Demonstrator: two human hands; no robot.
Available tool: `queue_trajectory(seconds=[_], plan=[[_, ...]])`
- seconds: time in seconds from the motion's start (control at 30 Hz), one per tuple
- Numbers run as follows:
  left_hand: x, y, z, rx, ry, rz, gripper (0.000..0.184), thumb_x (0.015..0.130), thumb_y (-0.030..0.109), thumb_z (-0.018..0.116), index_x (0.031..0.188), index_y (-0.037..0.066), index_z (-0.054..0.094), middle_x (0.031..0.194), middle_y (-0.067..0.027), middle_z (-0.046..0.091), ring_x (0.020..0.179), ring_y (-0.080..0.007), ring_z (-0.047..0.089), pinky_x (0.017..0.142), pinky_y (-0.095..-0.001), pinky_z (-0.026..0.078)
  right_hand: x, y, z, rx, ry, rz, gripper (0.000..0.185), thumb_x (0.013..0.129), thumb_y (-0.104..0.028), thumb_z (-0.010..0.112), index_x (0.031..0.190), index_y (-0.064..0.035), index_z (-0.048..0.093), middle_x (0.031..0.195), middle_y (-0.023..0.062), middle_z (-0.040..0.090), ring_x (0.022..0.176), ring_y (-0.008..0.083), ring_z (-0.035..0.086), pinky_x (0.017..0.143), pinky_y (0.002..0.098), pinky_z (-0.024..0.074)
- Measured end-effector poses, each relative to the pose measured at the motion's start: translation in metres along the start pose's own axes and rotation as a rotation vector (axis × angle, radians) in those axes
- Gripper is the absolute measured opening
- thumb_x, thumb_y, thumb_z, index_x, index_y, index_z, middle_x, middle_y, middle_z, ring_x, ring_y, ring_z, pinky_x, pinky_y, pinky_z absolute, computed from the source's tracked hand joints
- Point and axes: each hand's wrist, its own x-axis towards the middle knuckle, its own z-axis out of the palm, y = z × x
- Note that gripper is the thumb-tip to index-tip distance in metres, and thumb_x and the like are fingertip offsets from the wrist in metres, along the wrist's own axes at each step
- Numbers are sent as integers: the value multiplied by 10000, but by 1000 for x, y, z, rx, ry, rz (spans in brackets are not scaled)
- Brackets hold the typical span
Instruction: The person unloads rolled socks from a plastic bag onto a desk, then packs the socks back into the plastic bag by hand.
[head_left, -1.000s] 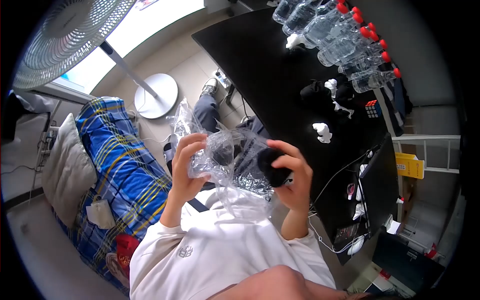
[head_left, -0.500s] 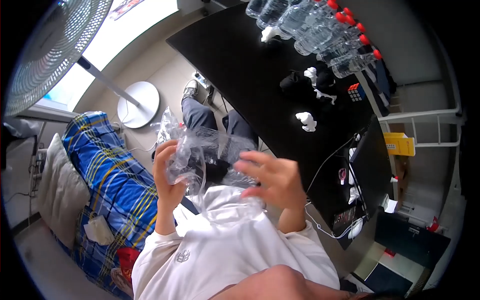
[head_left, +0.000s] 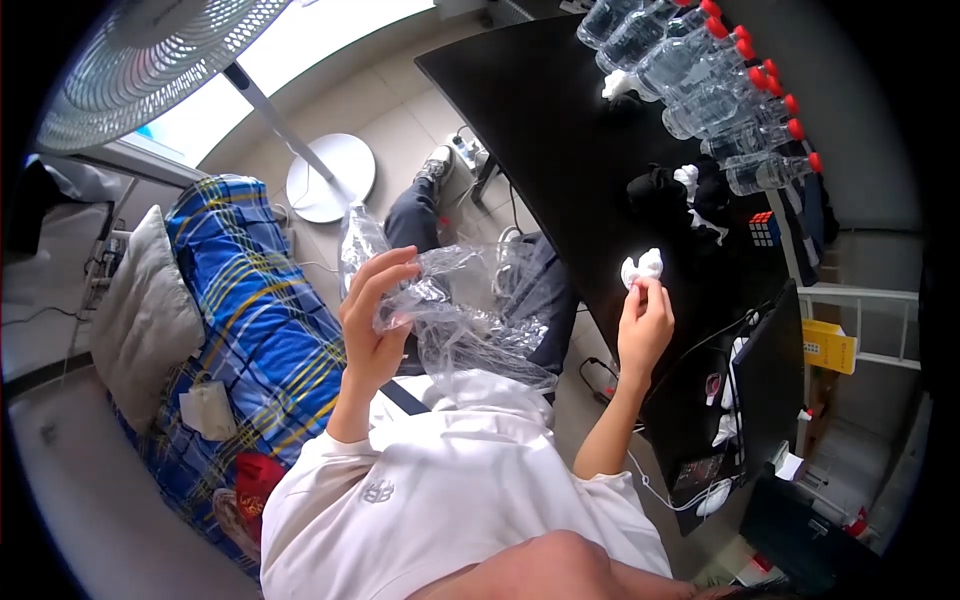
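Note:
My left hand [head_left: 372, 318] is closed around the edge of a thin clear plastic bag [head_left: 480, 320], which hangs spread out over my lap. Over the black table's near edge, my right hand [head_left: 647, 325] has its thumb and fingers pinched at the lower side of a crumpled white tissue or cloth [head_left: 643, 266]. Farther up the table lie black cloth bundles [head_left: 655, 187] with more white crumpled pieces [head_left: 686, 178] among them. Just beyond my left hand stands a shiny clear plastic item [head_left: 360, 240], partly hidden by the fingers.
Several red-capped water bottles [head_left: 705, 85] line the table's [head_left: 560, 130] far edge, with a Rubik's cube [head_left: 763, 229] nearby. A monitor [head_left: 768, 375] stands at the right. A white fan base [head_left: 331, 178] and a blue plaid bed [head_left: 235, 280] are on the left.
My right hand has left the plastic bag and moved right to the white crumpled piece on the table. My left hand still holds the bag. The whole view has shifted.

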Motion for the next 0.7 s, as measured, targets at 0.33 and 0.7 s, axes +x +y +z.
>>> queue_trajectory(seconds=[0.33, 0.7], plan=[[-9, -9, 8, -122, 5, -52, 551, 1045, 440, 547, 1316, -39, 581, 1293, -226, 646, 1232, -355, 632, 1063, -442, 460, 15, -10, 3, -119, 28, -117, 336, 902, -116, 740, 1232, -126, 681, 1240, 138, 608, 1048, 348, 674, 904, 422, 573], [-2, -4, 15, -69, -21, -73, 415, 936, 284, 609, 1215, -18, 670, 1291, -209, 654, 1172, -343, 654, 997, -409, 493, -11, -115, -43, 557, -309, -556, 248, 865, -173, 780, 1105, -110, 764, 1204, 171, 700, 868, 263, 709, 753, 339, 571]])
